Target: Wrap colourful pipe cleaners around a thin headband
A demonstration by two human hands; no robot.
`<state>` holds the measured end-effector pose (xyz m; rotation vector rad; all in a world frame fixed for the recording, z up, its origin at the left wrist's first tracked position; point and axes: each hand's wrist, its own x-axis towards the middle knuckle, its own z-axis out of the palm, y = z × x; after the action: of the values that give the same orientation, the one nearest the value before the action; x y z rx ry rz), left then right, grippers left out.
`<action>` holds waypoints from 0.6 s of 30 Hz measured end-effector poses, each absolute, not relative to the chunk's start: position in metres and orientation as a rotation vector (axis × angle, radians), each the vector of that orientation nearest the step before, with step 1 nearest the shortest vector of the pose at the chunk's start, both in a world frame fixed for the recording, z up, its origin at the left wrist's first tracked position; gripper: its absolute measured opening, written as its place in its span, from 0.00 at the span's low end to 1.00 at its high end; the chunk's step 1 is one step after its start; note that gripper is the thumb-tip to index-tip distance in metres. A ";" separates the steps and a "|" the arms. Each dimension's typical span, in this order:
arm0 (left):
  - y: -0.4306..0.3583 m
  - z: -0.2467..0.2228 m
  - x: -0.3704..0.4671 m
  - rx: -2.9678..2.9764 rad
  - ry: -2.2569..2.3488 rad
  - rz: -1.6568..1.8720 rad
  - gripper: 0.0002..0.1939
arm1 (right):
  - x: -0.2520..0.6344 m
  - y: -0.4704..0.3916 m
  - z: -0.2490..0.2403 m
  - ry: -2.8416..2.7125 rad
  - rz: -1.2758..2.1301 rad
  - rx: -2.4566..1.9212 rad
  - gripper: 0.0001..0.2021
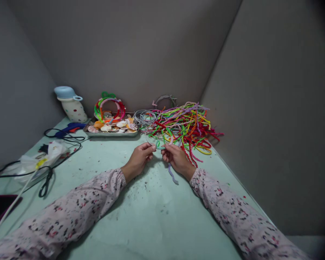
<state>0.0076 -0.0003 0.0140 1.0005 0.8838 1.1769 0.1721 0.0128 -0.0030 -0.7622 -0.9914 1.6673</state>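
My left hand (140, 159) pinches one end of a teal fuzzy pipe cleaner piece (159, 147) over the middle of the table. Opposite it, my right hand (176, 158) is closed on the other end. A thin wire rises from near my left fingertips toward the wire coils. Below my right hand hangs a lavender pipe cleaner (172, 174), and a pale pink bit shows above its fingers. Just behind my hands lies a large pile of multicoloured pipe cleaners (189, 122), with coiled grey wire (145, 117) at its left.
A metal tray (111, 135) holds shells, with colourful wrapped rings (109, 108) on top. A bottle (72, 104) stands at the back left. Black cables (50, 173) and a plastic bag (52, 153) lie on the left. Grey walls border the table.
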 end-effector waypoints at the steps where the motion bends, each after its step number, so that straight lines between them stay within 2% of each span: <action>1: 0.000 0.014 0.008 0.997 0.879 1.176 0.14 | 0.172 0.013 -0.003 -0.993 1.667 -0.763 0.13; 18: -0.001 0.014 0.007 0.936 0.822 1.145 0.14 | 0.173 0.012 -0.002 -0.973 1.681 -0.754 0.13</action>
<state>0.0066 -0.0013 0.0145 0.9356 0.8224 1.1453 0.1726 0.0123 -0.0020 -0.7540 -0.9731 1.6808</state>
